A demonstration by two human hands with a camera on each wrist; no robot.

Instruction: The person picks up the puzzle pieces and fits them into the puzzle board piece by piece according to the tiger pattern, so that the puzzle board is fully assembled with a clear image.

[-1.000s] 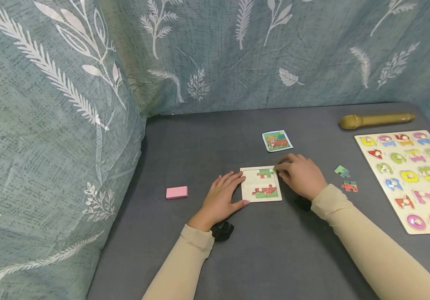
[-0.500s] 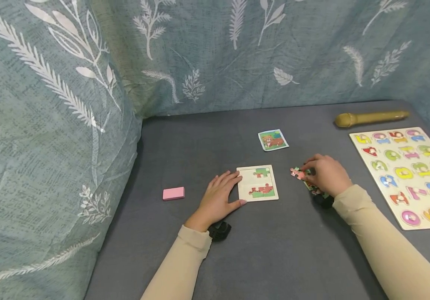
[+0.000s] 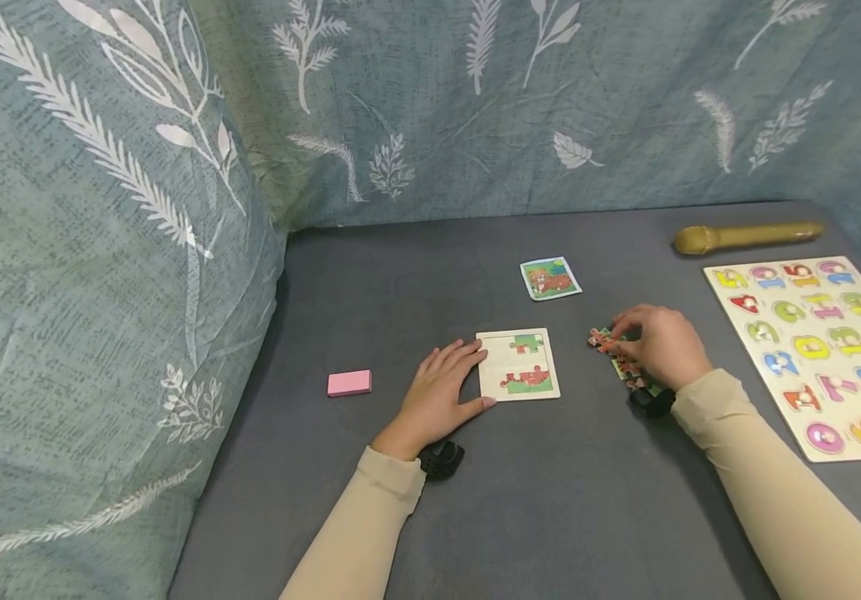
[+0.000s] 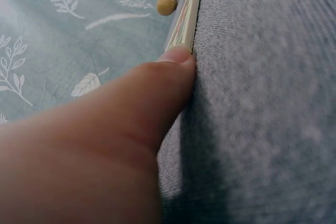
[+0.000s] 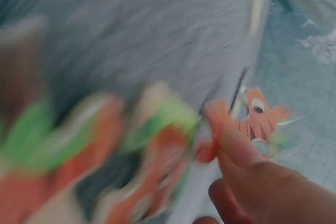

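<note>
My left hand (image 3: 438, 396) lies flat on the table with its fingertips at the left edge of a small square puzzle tray (image 3: 493, 367). In the left wrist view the thumb (image 4: 176, 59) presses against the tray's edge. Inside the tray lie a green-and-red piece (image 3: 526, 343) at the upper right and joined red-and-green pieces (image 3: 529, 381) lower down. To the right, my right hand (image 3: 661, 342) pinches an orange puzzle piece (image 5: 260, 119) with an eye printed on it between thumb and fingertips. More loose puzzle pieces (image 3: 628, 371) lie under this hand, partly hidden and blurred in the right wrist view.
A picture card (image 3: 550, 279) of an animal lies behind the tray. At left sits a pink block (image 3: 349, 383). On the right are a number board (image 3: 813, 367) with knobbed pieces and a brownish microphone-shaped object (image 3: 748, 237). Patterned cloth (image 3: 430, 108) hangs behind the table.
My right hand has moved from the tray's upper right corner rightward to the loose pieces and now pinches one. My left hand has stayed by the tray.
</note>
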